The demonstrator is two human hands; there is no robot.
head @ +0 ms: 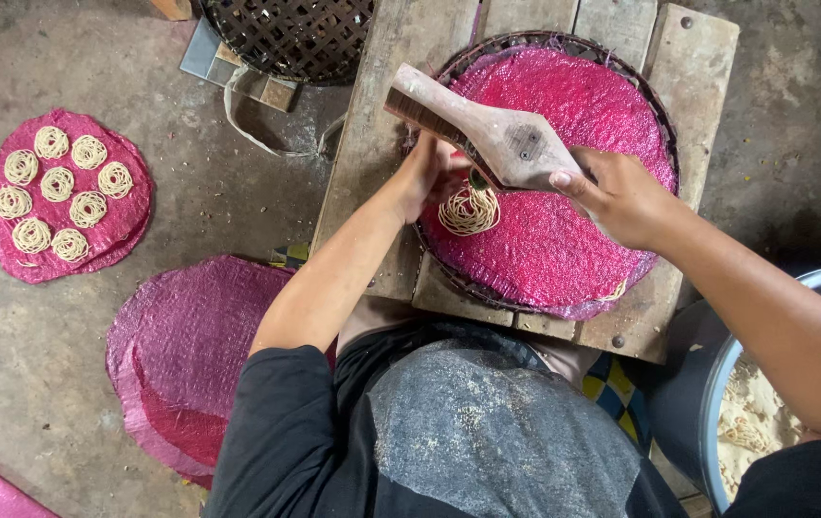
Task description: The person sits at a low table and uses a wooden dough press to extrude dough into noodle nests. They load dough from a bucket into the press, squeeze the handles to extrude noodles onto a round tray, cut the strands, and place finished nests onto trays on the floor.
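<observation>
- At the far left of the frame, a round pink mesh mat (63,251) lies on the concrete floor (7,384) carrying eight small coils of pale noodle (57,182).
- Lower left of centre, a stack of bare pink mats (180,355) rests on the floor, partly under the person's left elbow.
- At top centre, a dark woven basket (290,34) sits at the frame's upper edge.
- The left hand (427,173), at centre, has its grip clenched around the wooden noodle press (487,134), just beside the fresh noodle coil (469,209).
- That coil lies at the left part of the pink mat (573,105) on a round woven tray (525,40), which sits on the wooden counter (372,144).
- The right hand (621,197), right of centre, has its grip grasping the press's near handle, thumb on top.
- At lower right, a bucket (717,393) holds pale dough.
</observation>
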